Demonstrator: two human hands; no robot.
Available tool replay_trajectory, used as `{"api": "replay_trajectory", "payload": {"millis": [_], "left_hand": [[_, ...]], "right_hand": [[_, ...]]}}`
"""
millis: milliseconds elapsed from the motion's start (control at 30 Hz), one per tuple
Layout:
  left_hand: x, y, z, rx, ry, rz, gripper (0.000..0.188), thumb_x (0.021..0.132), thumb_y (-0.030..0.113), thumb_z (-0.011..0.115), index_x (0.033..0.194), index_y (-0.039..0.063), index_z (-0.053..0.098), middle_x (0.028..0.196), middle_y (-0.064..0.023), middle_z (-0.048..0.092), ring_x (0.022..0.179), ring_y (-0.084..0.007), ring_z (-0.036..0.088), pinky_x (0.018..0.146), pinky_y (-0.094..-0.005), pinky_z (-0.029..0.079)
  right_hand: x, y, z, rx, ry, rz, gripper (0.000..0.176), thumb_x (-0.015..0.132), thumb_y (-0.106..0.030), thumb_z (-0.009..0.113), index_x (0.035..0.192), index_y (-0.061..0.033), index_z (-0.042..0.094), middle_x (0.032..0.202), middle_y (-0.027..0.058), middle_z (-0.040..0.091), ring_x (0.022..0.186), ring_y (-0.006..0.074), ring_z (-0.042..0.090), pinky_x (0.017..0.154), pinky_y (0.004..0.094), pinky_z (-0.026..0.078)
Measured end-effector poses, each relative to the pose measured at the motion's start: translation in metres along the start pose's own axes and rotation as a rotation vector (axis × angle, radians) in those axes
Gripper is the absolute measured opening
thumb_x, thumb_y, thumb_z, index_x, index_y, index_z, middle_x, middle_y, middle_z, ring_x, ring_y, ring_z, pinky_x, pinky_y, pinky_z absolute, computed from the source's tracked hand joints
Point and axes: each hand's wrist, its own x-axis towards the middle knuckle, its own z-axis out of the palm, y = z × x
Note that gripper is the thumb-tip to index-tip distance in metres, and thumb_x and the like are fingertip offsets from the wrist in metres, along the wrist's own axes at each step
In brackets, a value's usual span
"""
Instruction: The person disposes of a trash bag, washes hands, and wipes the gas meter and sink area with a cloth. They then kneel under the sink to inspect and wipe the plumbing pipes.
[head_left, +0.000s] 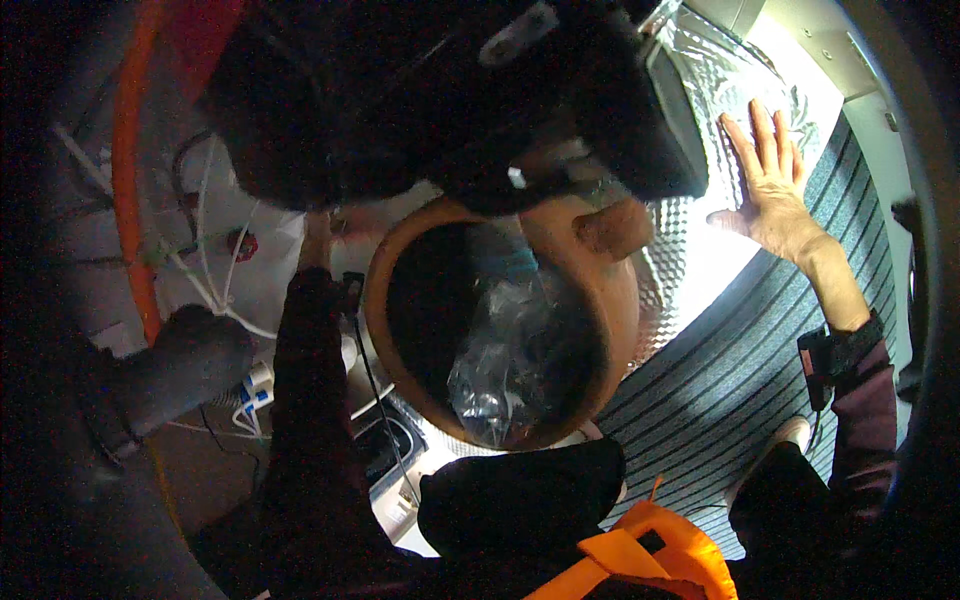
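Observation:
My right hand (771, 191) rests with fingers spread on a sheet of silver bubble foil (724, 120) at the upper right, holding nothing. Of my left hand only the wrist area (316, 236) shows; the rest is hidden by a large dark object (450, 97), so what it touches cannot be seen. Between my arms stands a round brown tub (621, 322) with a dark interior. A crumpled clear plastic thing (495, 360), a bottle or a bag, appears inside it. At the tub's upper right is a brown knob-like lump (613, 227).
An orange hose or tube (129, 165) runs down the left side. White cables (212, 289) lie near a grey cylindrical object (180, 367). Striped grey carpet (720, 352) covers the floor at right. An orange strap (652, 540) hangs at the bottom. A black cable (375, 375) crosses beside the tub.

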Motion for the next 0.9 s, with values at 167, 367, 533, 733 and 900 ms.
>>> {"api": "replay_trajectory", "payload": {"millis": [167,367,533,733,900], "left_hand": [[-0.003,0.039,0.007,0.032,-0.072,0.112,0.016,0.083,0.01,0.053,0.096,0.001,0.053,0.08,-0.0114,0.059,0.072,-0.0244,0.058,0.058,-0.0361,0.048],[-0.013,0.068,0.006,0.017,-0.115,0.195,0.016,0.083,0.01,0.053,0.096,0.001,0.054,0.08,-0.0118,0.059,0.072,-0.0252,0.058,0.059,-0.0365,0.048],[0.004,0.088,0.02,0.071,-0.142,0.269,0.016,0.082,0.01,0.053,0.095,0.001,0.055,0.079,-0.0121,0.06,0.073,-0.0259,0.059,0.06,-0.0368,0.048],[-0.01,0.062,0.015,0.105,-0.172,0.303,0.016,0.082,0.01,0.054,0.094,0.001,0.055,0.079,-0.0125,0.06,0.073,-0.0267,0.059,0.06,-0.0371,0.048],[-0.054,0.009,-0.028,0.048,-0.209,0.236,0.016,0.082,0.01,0.054,0.094,0.001,0.056,0.078,-0.0128,0.06,0.073,-0.0274,0.059,0.061,-0.0374,0.048]], "right_hand": [[0.002,-0.002,-0.004,0.049,0.0,0.001,0.111,0.05,-0.036,0.083,0.141,-0.0236,0.021,0.149,0.0136,0.002,0.137,0.0368,-0.004,0.107,0.0527,0.008],[0.002,-0.001,-0.006,0.1,-0.011,0.036,0.112,0.047,-0.035,0.084,0.14,-0.0234,0.022,0.149,0.0132,0.003,0.137,0.0362,-0.003,0.107,0.0529,0.008],[0.001,0.003,0.001,0.071,0.014,0.025,0.114,0.047,-0.036,0.084,0.141,-0.0254,0.021,0.149,0.0117,0.003,0.137,0.035,-0.003,0.107,0.053,0.008],[0.001,0.002,0.002,0.055,0.055,-0.009,0.115,0.044,-0.036,0.083,0.141,-0.0247,0.021,0.15,0.0101,0.004,0.138,0.0337,-0.002,0.107,0.0532,0.008],[0.001,-0.001,-0.004,0.042,0.032,0.007,0.115,0.045,-0.036,0.083,0.141,-0.0227,0.022,0.149,0.0115,0.005,0.138,0.0336,-0.001,0.107,0.0514,0.009]]}}
